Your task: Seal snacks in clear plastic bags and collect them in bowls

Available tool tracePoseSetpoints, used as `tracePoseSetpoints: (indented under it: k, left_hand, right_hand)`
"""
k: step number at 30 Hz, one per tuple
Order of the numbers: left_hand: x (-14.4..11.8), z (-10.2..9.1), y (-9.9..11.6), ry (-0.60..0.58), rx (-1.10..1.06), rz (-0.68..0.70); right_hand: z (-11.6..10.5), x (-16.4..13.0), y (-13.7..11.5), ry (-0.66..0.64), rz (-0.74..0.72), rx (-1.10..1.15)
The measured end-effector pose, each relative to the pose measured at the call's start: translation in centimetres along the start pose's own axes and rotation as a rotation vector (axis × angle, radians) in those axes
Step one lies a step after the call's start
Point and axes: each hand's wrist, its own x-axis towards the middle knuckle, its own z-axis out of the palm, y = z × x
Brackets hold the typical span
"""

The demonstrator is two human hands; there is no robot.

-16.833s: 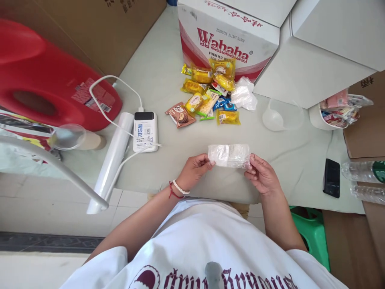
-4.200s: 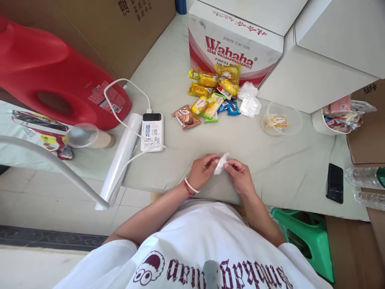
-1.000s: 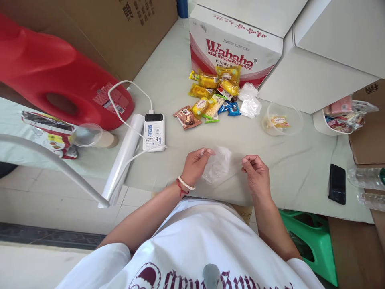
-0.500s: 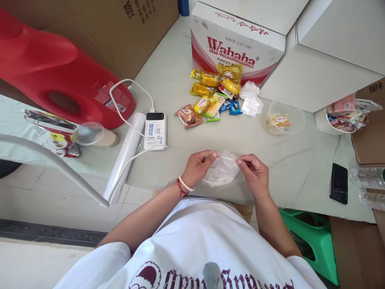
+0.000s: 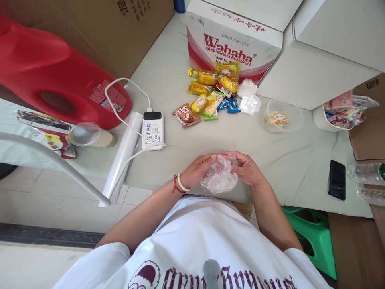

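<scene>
A red plastic container (image 5: 57,76) fills the upper left of the frame. A Wahaha carton (image 5: 231,48) stands at upper centre, with a pile of wrapped snacks (image 5: 210,98) directly below it. A white power bank (image 5: 152,130) lies left of centre. A clear bowl (image 5: 282,116) sits right of the pile. At lower centre, the left hand (image 5: 197,170) and right hand (image 5: 245,168) are drawn together, both clamped on a crumpled clear plastic bag (image 5: 219,178) between them.
</scene>
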Motion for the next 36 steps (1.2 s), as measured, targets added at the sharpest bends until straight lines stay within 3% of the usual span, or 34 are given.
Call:
tracePoseSetpoints:
  k: [2, 5, 11, 13, 16, 20, 22, 25, 27, 28, 30, 32, 36]
  left_hand:
    - [-0.1, -0.5, -0.2, 0.088, -0.047, 0.044]
    - [0.1, -1.5, -0.6, 0.312, -0.136, 0.153]
    - [1.3, -2.8, -1.4, 0.686, -0.276, 0.284]
    - [1.5, -2.9, -1.7, 0.743, -0.269, 0.283]
    - [1.7, -2.8, -1.9, 0.747, -0.232, 0.269]
    - [1.8, -2.6, -2.0, 0.71, -0.195, 0.256]
    - [2.0, -2.4, -2.1, 0.684, -0.181, 0.24]
    - [2.2, -2.2, -2.0, 0.672, -0.164, 0.221]
    - [2.3, -2.0, -1.9, 0.688, -0.162, 0.221]
    - [2.4, -1.9, -1.8, 0.696, -0.163, 0.223]
    - [2.4, -1.8, -1.6, 0.704, -0.16, 0.225]
    - [2.4, -1.8, -1.5, 0.7, -0.149, 0.219]
    - [2.4, -1.8, -1.4, 0.689, -0.15, 0.203]
  right_hand:
    - [-0.2, 0.0, 0.5, 0.055, 0.027, 0.04]
    - [-0.8, -0.8, 1.0, 0.253, 0.006, 0.1]
    - [-2.2, -4.8, 2.6, 0.561, 0.048, 0.083]
    - [-2.9, -6.6, 3.1, 0.571, 0.121, -0.076]
    - [-4.2, -8.8, 2.7, 0.575, 0.15, -0.509]
    - [-3.9, -8.7, 0.2, 0.694, -0.139, -0.922]
    - [-1.9, -7.6, -0.7, 0.627, -0.337, -1.008]
    - [2.6, -5.5, -0.4, 0.343, -0.597, -1.128]
    - [5.2, -4.4, 0.9, 0.166, -0.656, -1.232]
    - [6.1, -3.8, 1.7, 0.132, -0.642, -1.298]
    - [6.7, -2.7, 3.1, 0.183, -0.551, -1.429]
    - [6.3, -1.6, 4.1, 0.237, -0.433, -1.499]
    - [4.9, -0.4, 4.6, 0.222, -0.312, -1.477]
